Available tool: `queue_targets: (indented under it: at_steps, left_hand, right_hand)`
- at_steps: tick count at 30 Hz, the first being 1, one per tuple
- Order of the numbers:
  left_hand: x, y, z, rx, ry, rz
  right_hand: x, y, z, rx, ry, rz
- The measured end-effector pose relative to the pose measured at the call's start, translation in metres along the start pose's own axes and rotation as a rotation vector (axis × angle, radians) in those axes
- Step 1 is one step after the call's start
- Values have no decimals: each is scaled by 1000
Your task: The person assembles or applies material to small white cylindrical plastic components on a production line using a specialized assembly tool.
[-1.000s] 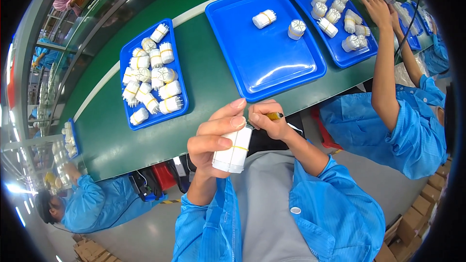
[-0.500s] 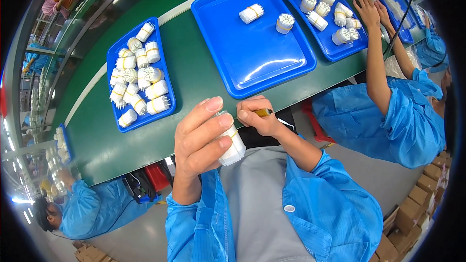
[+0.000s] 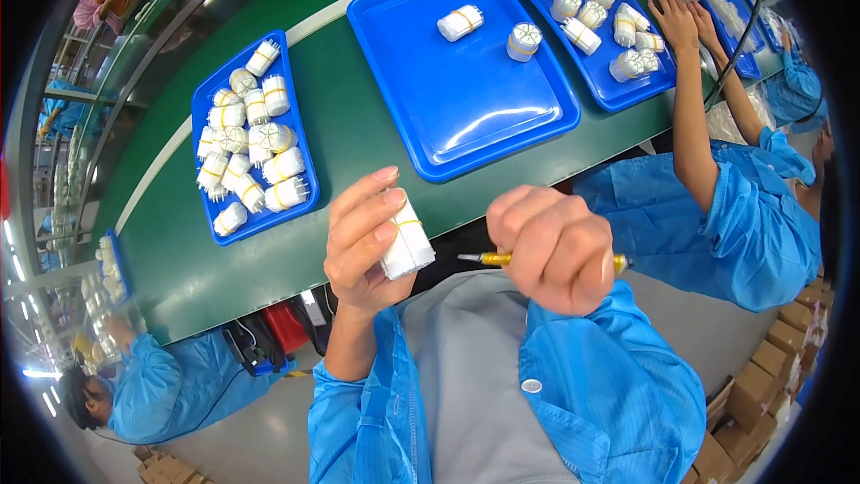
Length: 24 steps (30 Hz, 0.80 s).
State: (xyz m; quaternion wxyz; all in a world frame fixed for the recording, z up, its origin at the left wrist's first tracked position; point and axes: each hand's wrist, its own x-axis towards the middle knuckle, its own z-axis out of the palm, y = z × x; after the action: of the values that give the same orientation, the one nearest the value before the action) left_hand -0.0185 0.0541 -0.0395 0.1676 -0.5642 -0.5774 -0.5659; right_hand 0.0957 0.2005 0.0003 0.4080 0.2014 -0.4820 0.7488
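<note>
My left hand (image 3: 363, 237) grips a white ribbed cylindrical part (image 3: 408, 242) with a yellow band around it, held just off the near edge of the green belt (image 3: 349, 139). My right hand (image 3: 557, 246) is closed around a thin yellow-handled tool (image 3: 491, 259) whose metal tip points left at the part, a short gap away. Ahead lies a large blue tray (image 3: 466, 116) with two similar white parts (image 3: 460, 22). To the left, a smaller blue tray (image 3: 300, 193) holds several of the same parts.
A person in a blue coat on my right reaches with bare hands (image 3: 676, 18) toward another blue tray (image 3: 627, 94) of white parts. Another person in blue (image 3: 152, 385) sits at lower left. Cardboard boxes (image 3: 761, 394) stand at right.
My right hand has pulled back and turned, so the tool now points sideways at the part instead of touching it. The left hand has tilted the part.
</note>
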Motion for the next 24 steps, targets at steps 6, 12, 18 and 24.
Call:
queue_targets:
  at_steps: [6,12,18,24]
  left_hand:
    - [2,5,4,-31,5,7]
    - [2,6,2,-84,11,13]
    - [3,6,1,-68,14,9]
    - [6,6,0,-63,-5,18]
  right_hand:
    - [10,9,11,-21,-197,-187]
    - [12,11,10,-21,-263,-193]
    - [18,9,7,-61,-360,-207]
    - [22,5,8,-153,-429,-210]
